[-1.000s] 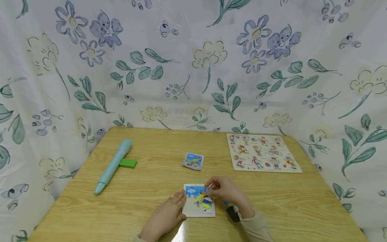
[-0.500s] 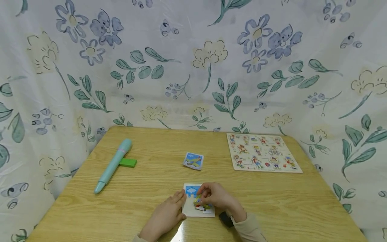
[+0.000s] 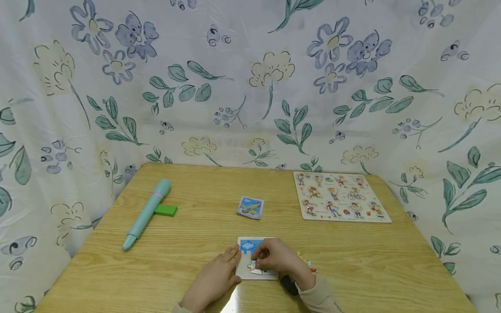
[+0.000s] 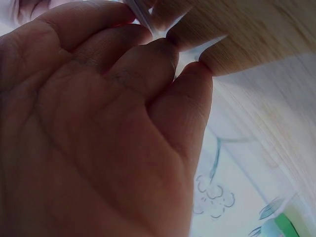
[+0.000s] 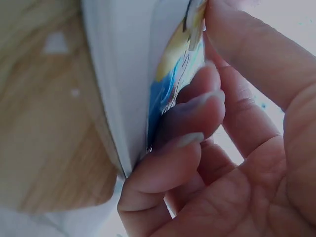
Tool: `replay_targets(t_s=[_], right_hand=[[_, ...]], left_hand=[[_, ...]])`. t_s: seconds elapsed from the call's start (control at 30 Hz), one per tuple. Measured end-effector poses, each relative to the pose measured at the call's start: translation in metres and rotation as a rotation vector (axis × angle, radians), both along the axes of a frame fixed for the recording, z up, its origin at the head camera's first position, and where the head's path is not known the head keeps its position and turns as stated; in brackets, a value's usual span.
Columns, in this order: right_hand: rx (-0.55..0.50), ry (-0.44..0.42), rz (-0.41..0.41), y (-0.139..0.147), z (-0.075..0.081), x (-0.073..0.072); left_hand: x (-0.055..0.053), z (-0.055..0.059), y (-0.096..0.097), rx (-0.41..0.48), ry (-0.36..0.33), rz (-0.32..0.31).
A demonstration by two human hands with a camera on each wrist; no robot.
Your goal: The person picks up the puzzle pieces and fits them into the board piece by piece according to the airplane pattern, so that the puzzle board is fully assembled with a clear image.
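A small white-framed jigsaw board (image 3: 242, 272) lies near the front middle of the table. Blue cloud pieces fill its upper left, and its lower left is bare. My left hand (image 3: 216, 274) rests along the board's left edge with its fingers straight. Over the middle of the board, my right hand (image 3: 277, 257) pinches a jigsaw piece (image 3: 256, 267) between thumb and fingers, mostly covered by them. In the right wrist view, the board's pale rim (image 5: 118, 89) and its blue and yellow picture (image 5: 170, 74) run beside the curled fingers. The board's right part is hidden under this hand.
Loose colourful jigsaw pieces (image 3: 308, 263) lie right of my right wrist. Behind the board sits a small airplane picture card (image 3: 251, 208). A peg puzzle with figures (image 3: 344, 198) lies back right; a teal pen-shaped object (image 3: 146, 215) and a green block (image 3: 166, 210) lie left.
My right hand has shifted left and slightly down over the board with the jigsaw piece, uncovering loose pieces by its wrist. The left hand has stayed put.
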State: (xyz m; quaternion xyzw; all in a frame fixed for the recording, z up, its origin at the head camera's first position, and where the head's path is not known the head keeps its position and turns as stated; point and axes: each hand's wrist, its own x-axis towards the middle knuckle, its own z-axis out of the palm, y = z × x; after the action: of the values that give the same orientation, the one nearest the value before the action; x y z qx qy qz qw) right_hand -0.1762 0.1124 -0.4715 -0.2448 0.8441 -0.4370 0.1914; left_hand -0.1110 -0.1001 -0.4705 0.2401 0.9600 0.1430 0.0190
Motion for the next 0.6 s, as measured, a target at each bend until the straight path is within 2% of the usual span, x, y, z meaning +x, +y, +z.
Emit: replay_targets(t_s=[0.23,0.37,0.6], right_hand=[[0.037,0.016,0.018,-0.002,0.000,0.001],[0.038,0.017,0.013,-0.002,0.000,0.001],[-0.053,-0.057,0.003,0.009,0.000,-0.004]], left_hand=[[0.000,0.001,0.000,0.004,-0.029,0.006],[0.000,0.001,0.000,0.005,-0.021,0.007],[0.000,0.001,0.000,0.011,-0.015,0.012]])
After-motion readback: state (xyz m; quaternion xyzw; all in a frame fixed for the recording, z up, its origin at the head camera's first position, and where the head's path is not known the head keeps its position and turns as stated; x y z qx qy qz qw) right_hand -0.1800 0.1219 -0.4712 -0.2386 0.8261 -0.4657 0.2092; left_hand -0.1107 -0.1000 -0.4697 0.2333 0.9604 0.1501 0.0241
